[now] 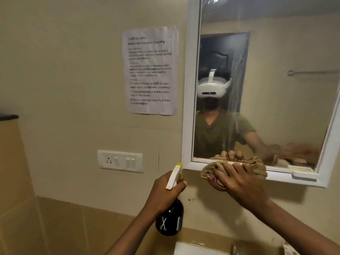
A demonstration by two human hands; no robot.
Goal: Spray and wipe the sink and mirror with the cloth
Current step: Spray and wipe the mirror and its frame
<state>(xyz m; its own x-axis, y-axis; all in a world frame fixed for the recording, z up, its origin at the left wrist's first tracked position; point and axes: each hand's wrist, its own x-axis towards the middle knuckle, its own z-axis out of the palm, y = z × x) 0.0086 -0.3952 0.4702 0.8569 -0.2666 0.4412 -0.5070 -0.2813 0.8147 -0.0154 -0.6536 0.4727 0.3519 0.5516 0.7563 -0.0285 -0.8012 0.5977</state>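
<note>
A white-framed mirror point(276, 52) hangs on the beige wall at the right, its glass streaked. My right hand point(241, 179) presses a bunched tan cloth point(257, 164) against the mirror's lower frame edge. My left hand point(165, 192) grips a black spray bottle point(170, 219) with a white and yellow trigger head, held upright just left of the mirror's bottom corner. The top of the white sink point(195, 249) shows at the bottom edge, mostly out of view.
A printed instruction sheet point(150, 70) is taped to the wall left of the mirror. A white switch and socket plate point(120, 161) sits below it. A dark shelf edge point(9, 117) juts out at far left. Tan tiles cover the lower wall.
</note>
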